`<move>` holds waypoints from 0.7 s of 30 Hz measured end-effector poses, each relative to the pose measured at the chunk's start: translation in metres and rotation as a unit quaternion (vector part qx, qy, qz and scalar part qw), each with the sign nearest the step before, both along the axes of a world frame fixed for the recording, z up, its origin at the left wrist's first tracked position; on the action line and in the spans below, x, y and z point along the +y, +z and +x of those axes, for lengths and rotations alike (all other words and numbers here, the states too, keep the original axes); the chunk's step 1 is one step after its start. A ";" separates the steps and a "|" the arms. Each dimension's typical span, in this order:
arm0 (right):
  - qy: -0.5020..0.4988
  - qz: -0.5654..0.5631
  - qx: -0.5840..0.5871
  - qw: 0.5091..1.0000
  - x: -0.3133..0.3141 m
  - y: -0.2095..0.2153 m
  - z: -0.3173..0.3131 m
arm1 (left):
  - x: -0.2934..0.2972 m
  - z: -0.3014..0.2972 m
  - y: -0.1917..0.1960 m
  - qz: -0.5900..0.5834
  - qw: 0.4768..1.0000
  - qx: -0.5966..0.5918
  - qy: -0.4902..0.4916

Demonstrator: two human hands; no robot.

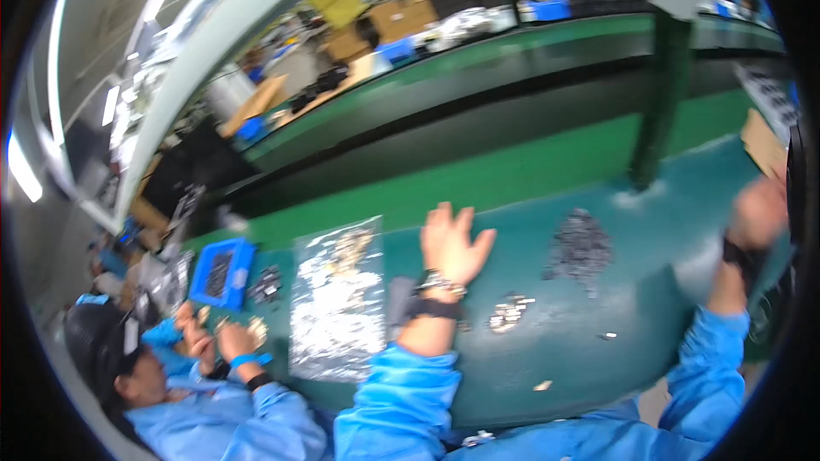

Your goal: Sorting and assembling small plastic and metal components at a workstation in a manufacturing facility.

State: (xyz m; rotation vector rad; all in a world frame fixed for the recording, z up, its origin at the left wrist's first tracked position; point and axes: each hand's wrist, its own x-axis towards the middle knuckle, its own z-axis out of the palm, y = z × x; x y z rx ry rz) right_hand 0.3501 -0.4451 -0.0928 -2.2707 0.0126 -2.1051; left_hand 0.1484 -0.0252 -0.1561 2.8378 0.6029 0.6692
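Left hand (451, 243) lies open, fingers pointing away, beside upright-lying plastic sheet (335, 299); blurred right hand (758, 212) unreadable.

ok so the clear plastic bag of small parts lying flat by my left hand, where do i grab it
Probably by its near short edge, coming in from your side of the table. The plastic bag lies flat and long, running away from you, with parts spread across its middle. The left hand rests open beside its far right corner. A pinch at an edge, where the film looks less loaded, should lift it.
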 end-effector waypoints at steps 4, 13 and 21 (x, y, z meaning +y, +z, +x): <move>0.242 -0.079 0.278 0.926 0.057 -0.068 0.072 | 0.014 -0.013 0.005 -0.018 1.000 0.017 0.013; 0.518 0.058 0.369 0.770 0.092 -0.034 0.015 | 0.012 -0.006 -0.004 -0.095 0.994 0.042 0.036; 0.495 0.099 0.458 0.732 0.107 -0.044 0.010 | 0.011 -0.014 0.003 -0.113 0.992 0.042 0.047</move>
